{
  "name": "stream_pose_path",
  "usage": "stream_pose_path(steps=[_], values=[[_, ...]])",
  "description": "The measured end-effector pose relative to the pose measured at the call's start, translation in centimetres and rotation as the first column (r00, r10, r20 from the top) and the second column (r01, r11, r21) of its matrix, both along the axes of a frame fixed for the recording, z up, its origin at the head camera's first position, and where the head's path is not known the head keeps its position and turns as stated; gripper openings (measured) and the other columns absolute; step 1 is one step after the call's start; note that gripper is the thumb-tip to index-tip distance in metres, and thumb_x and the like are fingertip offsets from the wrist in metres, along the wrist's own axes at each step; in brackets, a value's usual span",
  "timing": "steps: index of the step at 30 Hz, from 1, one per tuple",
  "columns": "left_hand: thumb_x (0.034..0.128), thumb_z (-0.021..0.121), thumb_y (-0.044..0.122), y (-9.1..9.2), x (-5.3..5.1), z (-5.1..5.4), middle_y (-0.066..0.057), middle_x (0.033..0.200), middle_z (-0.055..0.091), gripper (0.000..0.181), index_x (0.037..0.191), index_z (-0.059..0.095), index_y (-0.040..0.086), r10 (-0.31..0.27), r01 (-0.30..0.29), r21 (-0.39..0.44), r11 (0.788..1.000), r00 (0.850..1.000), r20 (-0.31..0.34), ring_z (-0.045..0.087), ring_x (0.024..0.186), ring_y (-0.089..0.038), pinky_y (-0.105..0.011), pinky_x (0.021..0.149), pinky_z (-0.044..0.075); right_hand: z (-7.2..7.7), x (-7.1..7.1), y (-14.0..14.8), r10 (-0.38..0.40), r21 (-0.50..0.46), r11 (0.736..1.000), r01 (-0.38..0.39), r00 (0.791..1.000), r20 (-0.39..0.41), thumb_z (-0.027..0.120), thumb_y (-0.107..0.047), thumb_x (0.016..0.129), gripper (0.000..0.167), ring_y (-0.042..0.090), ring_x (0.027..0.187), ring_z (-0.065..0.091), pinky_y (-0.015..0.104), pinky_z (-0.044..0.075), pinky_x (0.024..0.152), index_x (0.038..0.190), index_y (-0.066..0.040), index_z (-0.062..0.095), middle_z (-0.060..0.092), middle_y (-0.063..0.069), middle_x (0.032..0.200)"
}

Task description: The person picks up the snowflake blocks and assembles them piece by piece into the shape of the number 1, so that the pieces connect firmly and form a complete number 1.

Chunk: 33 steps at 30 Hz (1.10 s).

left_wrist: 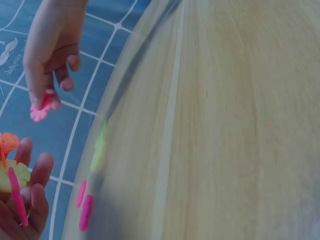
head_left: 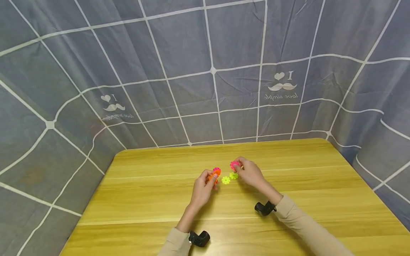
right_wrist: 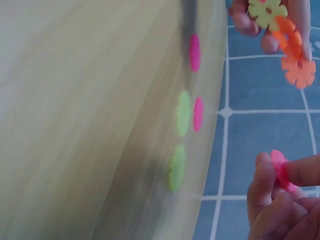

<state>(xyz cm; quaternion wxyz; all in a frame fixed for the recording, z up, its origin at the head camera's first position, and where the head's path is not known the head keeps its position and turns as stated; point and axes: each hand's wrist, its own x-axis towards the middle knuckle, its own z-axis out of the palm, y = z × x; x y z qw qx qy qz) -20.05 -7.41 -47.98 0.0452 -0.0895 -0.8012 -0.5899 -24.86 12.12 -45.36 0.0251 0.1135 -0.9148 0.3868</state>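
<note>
The left hand (head_left: pixel 201 190) holds several joined notched discs; orange discs (right_wrist: pixel 298 71), a yellow-green disc (left_wrist: pixel 19 176) and a pink disc (left_wrist: pixel 17 196) show among its fingers. To its right, the right hand (head_left: pixel 251 173) pinches a pink disc (head_left: pixel 234 165) between thumb and fingers, raised above the table. The two hands are apart, and so are the pieces in them. Two yellow-green discs (head_left: pixel 225 180) lie on the wooden table between the hands.
Pink discs (right_wrist: pixel 194 53) also lie on the tabletop (head_left: pixel 144 206), near the yellow-green ones. A grey curtain with white lines (head_left: pixel 192 96) hangs behind the table and at its sides. Black wrist cameras (head_left: pixel 199 239) sit at both sleeves.
</note>
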Motion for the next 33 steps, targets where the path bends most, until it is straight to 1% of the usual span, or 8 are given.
stream_pose_path(steps=[3,6,9,12,20,23,29,33], values=[[0.0998,0.052,0.02,0.2,0.0,0.1,-0.025,0.088,0.069,0.02,0.106,0.058,0.002,-0.007,0.007,0.011,1.0,1.0,-0.012,0.067,0.068,-0.037,-0.027,0.053,0.051,0.4,0.3,-0.4,0.029,-0.05,0.998,-0.028,0.999,0.02,0.055,-0.019,0.097,0.026,0.021,0.056,0.059,0.024,0.038,0.046,0.117,-0.004,0.06,0.069,0.009,0.08],[0.1003,0.051,0.019,0.4,0.0,0.2,-0.026,0.087,0.069,0.018,0.104,0.057,0.002,-0.019,0.019,0.017,1.0,1.0,-0.024,0.067,0.069,-0.039,-0.038,0.06,0.057,0.8,0.6,-0.7,0.058,-0.1,0.993,-0.055,0.998,0.029,0.054,-0.021,0.098,0.028,0.027,0.057,0.062,0.023,0.038,0.045,0.121,-0.005,0.058,0.07,0.011,0.08],[0.1005,0.051,0.019,0.5,0.1,0.2,-0.026,0.088,0.069,0.018,0.102,0.057,0.002,-0.029,0.03,0.014,0.999,0.999,-0.035,0.067,0.07,-0.04,-0.043,0.063,0.057,1.2,0.9,-1.0,0.075,-0.141,0.987,-0.071,0.997,0.024,0.055,-0.02,0.098,0.029,0.022,0.052,0.056,0.021,0.035,0.044,0.123,-0.005,0.057,0.071,0.012,0.08],[0.1005,0.051,0.019,0.5,0.1,0.3,-0.025,0.088,0.069,0.017,0.102,0.057,0.002,-0.028,0.028,0.0,1.0,0.999,-0.043,0.066,0.069,-0.039,-0.041,0.062,0.057,1.5,1.2,-1.3,0.099,-0.184,0.978,-0.093,0.995,0.023,0.056,-0.019,0.097,0.029,0.014,0.049,0.049,0.02,0.032,0.043,0.122,-0.003,0.056,0.071,0.015,0.079],[0.1003,0.051,0.019,0.6,0.3,0.3,-0.023,0.089,0.068,0.016,0.102,0.056,0.004,-0.031,0.029,-0.045,0.999,0.998,-0.054,0.066,0.068,-0.036,-0.021,0.058,0.051,1.9,1.9,-1.7,0.136,-0.259,0.958,-0.126,0.99,0.023,0.057,-0.015,0.097,0.028,0.009,0.046,0.044,0.02,0.031,0.043,0.12,-0.001,0.056,0.067,0.021,0.075],[0.1001,0.051,0.019,0.7,0.5,0.4,-0.024,0.088,0.067,0.016,0.101,0.056,0.004,-0.032,0.029,-0.046,0.999,0.997,-0.073,0.066,0.067,-0.036,-0.019,0.058,0.049,1.9,2.1,-1.7,0.143,-0.275,0.953,-0.13,0.989,0.03,0.056,-0.014,0.097,0.027,0.007,0.046,0.042,0.02,0.03,0.043,0.12,-0.001,0.057,0.066,0.019,0.073],[0.0998,0.052,0.017,0.8,0.6,0.4,-0.023,0.088,0.067,0.012,0.1,0.056,0.005,-0.033,0.028,-0.066,0.997,0.996,-0.082,0.066,0.066,-0.036,-0.018,0.058,0.049,2.1,2.3,-1.7,0.131,-0.266,0.957,-0.113,0.99,0.05,0.055,-0.015,0.097,0.027,0.01,0.047,0.041,0.019,0.028,0.042,0.12,-0.002,0.059,0.063,0.008,0.066],[0.0998,0.052,0.016,0.9,0.5,0.4,-0.022,0.089,0.067,0.01,0.1,0.056,0.007,-0.041,0.032,-0.091,0.995,0.995,-0.091,0.066,0.067,-0.036,-0.017,0.057,0.047,2.3,2.4,-1.7,0.126,-0.249,0.962,-0.114,0.991,0.034,0.055,-0.013,0.096,0.026,0.009,0.046,0.039,0.02,0.026,0.042,0.119,-0.002,0.06,0.064,0.014,0.069]])
